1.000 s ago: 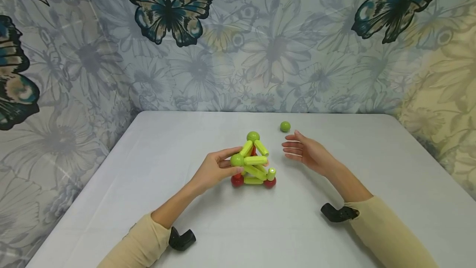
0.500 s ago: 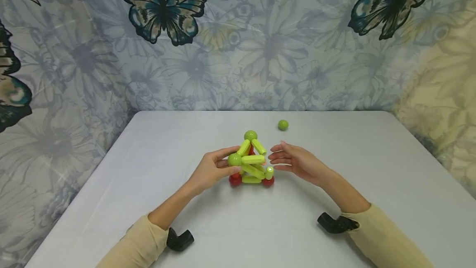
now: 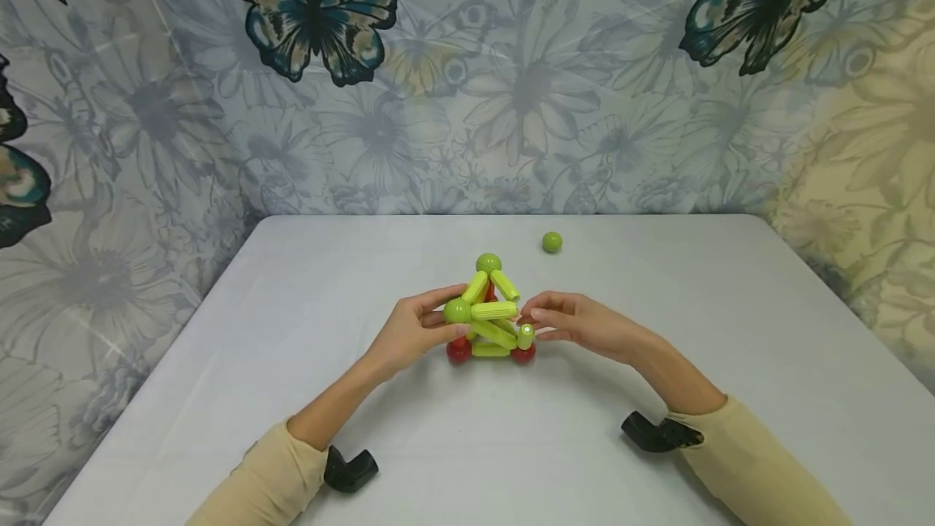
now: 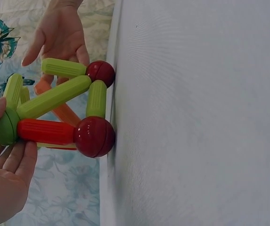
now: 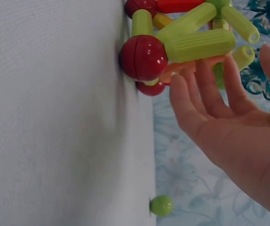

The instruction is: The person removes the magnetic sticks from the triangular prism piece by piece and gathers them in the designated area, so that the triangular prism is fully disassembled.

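Mid-frame: left hand (image 3: 411, 329) pinches green ball (image 3: 456, 311) of ball-and-stick model (image 3: 495, 334); lime stick (image 3: 493, 311) points right, toward right hand (image 3: 588, 325), fingers (image 5: 208, 87) loosely curved, empty.

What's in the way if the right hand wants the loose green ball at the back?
Nothing that I can see. Between the right hand and the loose green ball, only bare table shows. The stick tower is close to that hand, but off to its left, not in between.
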### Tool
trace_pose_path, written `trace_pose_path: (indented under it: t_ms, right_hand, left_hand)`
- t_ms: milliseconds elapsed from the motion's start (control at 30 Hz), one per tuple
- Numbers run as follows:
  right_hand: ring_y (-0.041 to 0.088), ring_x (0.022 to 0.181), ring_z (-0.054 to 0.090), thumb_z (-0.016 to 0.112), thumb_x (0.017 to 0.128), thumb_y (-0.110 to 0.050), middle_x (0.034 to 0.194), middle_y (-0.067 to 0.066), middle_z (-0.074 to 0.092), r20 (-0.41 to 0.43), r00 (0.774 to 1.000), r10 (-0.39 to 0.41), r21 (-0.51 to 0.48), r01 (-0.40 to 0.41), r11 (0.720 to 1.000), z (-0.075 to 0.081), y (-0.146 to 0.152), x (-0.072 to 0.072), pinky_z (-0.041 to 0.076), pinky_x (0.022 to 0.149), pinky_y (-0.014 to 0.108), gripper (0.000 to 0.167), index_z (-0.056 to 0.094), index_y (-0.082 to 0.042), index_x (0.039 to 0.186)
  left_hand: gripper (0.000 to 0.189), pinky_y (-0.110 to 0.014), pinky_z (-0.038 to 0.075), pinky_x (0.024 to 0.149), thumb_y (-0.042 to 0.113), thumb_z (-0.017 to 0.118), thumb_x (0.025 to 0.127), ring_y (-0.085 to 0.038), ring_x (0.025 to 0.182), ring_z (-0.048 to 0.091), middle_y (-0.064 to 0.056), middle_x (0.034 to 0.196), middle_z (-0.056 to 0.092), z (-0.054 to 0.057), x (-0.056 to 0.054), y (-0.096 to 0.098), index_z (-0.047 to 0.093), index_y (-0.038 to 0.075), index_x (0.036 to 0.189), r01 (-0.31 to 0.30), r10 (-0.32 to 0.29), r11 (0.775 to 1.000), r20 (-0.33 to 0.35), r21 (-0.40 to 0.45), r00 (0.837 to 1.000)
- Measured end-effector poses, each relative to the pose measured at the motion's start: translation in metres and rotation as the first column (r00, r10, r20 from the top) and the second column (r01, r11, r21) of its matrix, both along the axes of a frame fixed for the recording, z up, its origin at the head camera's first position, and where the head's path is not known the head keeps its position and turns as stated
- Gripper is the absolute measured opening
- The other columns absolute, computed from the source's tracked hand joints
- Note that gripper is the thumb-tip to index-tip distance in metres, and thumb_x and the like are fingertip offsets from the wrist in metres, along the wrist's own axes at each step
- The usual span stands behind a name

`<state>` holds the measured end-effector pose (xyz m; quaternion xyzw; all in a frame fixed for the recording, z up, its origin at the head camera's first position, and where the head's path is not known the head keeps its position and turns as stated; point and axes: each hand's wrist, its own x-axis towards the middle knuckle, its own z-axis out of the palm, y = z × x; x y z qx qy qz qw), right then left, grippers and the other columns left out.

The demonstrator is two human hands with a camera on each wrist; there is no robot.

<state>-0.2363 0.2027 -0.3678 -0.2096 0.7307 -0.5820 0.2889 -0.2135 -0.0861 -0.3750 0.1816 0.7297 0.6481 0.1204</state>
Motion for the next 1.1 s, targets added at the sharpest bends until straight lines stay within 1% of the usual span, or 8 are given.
trace_pose_path:
  t_ms: [200,367,500,633,733,867,1000,1100]
  right_hand:
    - [0.026,0.117,0.049,0.063,0.094,-0.022,0.122,0.010,0.058,-0.055,0.997,0.054,0.096,-0.049,0.994,-0.0028,0.0018,0.0007,0.039,0.100,0.045,0.033,0.058,-0.006,0.122]
    - [0.025,0.111,0.053,0.067,0.091,-0.021,0.115,0.007,0.062,-0.135,0.989,0.065,0.142,-0.046,0.989,-0.0034,-0.0010,0.0030,0.040,0.093,0.040,0.032,0.060,-0.007,0.119]
    - [0.027,0.105,0.055,0.065,0.092,-0.019,0.110,0.009,0.062,-0.165,0.985,0.053,0.137,-0.031,0.990,-0.0028,-0.0032,0.0041,0.044,0.091,0.041,0.027,0.059,-0.004,0.114]
    - [0.028,0.105,0.054,0.060,0.095,-0.018,0.112,0.011,0.059,-0.166,0.986,0.021,0.130,0.000,0.992,-0.0025,-0.0030,0.0033,0.044,0.093,0.043,0.025,0.056,-0.003,0.114]
    - [0.029,0.104,0.054,0.058,0.096,-0.019,0.112,0.012,0.057,-0.145,0.989,-0.011,0.134,0.031,0.990,-0.0029,-0.0018,0.0020,0.044,0.094,0.043,0.028,0.053,-0.002,0.117]
    - [0.030,0.103,0.057,0.057,0.097,-0.021,0.111,0.013,0.058,-0.081,0.994,-0.077,0.125,0.087,0.988,-0.0053,0.0006,-0.0011,0.046,0.094,0.040,0.034,0.049,0.001,0.122]
    - [0.027,0.102,0.060,0.054,0.099,-0.022,0.113,0.015,0.058,-0.011,0.989,-0.144,0.101,0.145,0.984,-0.0082,0.0017,-0.0040,0.049,0.092,0.035,0.038,0.044,0.004,0.125]
    - [0.025,0.100,0.061,0.051,0.100,-0.021,0.113,0.017,0.057,0.027,0.985,-0.172,0.091,0.169,0.981,-0.0094,0.0010,-0.0045,0.050,0.090,0.034,0.038,0.043,0.007,0.126]
  left_hand:
    - [0.057,-0.033,0.052,0.085,0.007,0.072,0.085,-0.023,0.113,0.058,-0.009,0.141,0.046,0.0013,0.0003,0.0002,0.052,0.011,0.138,-0.003,0.003,1.000,-0.005,-0.001,1.000]
    - [0.057,-0.033,0.052,0.085,0.007,0.072,0.085,-0.023,0.113,0.059,-0.009,0.141,0.046,0.0013,0.0002,0.0002,0.052,0.011,0.138,0.000,0.000,1.000,-0.003,0.005,1.000]
    - [0.057,-0.033,0.052,0.085,0.007,0.073,0.085,-0.023,0.113,0.059,-0.009,0.141,0.046,0.0005,-0.0001,0.0001,0.052,0.011,0.138,0.001,-0.001,1.000,0.001,0.007,1.000]
    - [0.057,-0.033,0.052,0.085,0.007,0.073,0.085,-0.023,0.113,0.059,-0.009,0.141,0.046,0.0003,-0.0001,-0.0003,0.052,0.011,0.138,0.003,-0.003,1.000,0.001,0.012,1.000]
    - [0.057,-0.033,0.052,0.085,0.007,0.072,0.085,-0.023,0.113,0.058,-0.009,0.141,0.046,0.0005,0.0001,-0.0007,0.052,0.011,0.138,0.005,-0.005,1.000,0.001,0.015,1.000]
    - [0.057,-0.033,0.052,0.086,0.008,0.073,0.085,-0.023,0.113,0.058,-0.009,0.141,0.046,0.0008,0.0001,-0.0010,0.052,0.011,0.138,0.010,-0.010,1.000,-0.005,0.015,1.000]
    - [0.057,-0.033,0.052,0.086,0.008,0.073,0.085,-0.023,0.114,0.058,-0.009,0.141,0.046,0.0008,0.0002,-0.0014,0.052,0.012,0.138,0.014,-0.014,1.000,-0.005,0.013,1.000]
    - [0.057,-0.033,0.052,0.086,0.008,0.072,0.085,-0.023,0.114,0.058,-0.009,0.141,0.046,0.0010,0.0005,-0.0015,0.052,0.012,0.138,0.018,-0.018,1.000,0.000,0.016,1.000]
